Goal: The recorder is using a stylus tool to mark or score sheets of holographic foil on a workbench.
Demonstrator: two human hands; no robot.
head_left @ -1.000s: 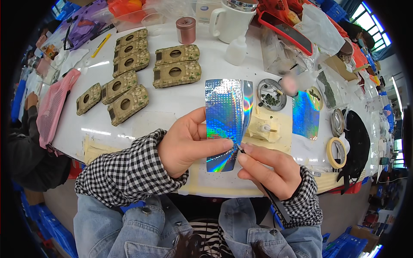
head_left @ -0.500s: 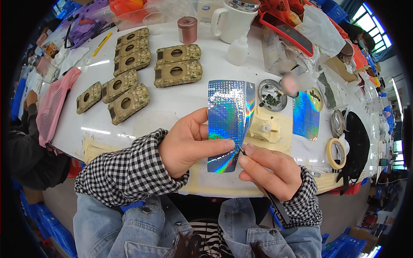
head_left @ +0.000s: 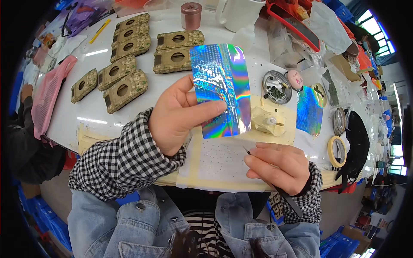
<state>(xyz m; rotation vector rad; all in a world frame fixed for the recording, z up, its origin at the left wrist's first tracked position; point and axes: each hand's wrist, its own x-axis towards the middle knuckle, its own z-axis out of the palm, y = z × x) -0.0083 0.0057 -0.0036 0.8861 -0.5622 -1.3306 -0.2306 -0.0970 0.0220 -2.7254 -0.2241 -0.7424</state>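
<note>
Two hands, one shiny sheet

The right hand (head_left: 278,165) pinches thin black tweezers (head_left: 284,195) low by the white table (head_left: 86,109). The left hand (head_left: 178,116) pinches the shiny rainbow sheet (head_left: 221,88), lifted above green camouflage cases (head_left: 124,88) farther back.

Seven camouflage cases (head_left: 122,89), two holographic sheets (head_left: 221,88), one white mug (head_left: 238,13), one tape roll (head_left: 337,151)

Left hand (head_left: 176,114) raised, pinching; right hand (head_left: 277,165) lower, curled closed.
</note>
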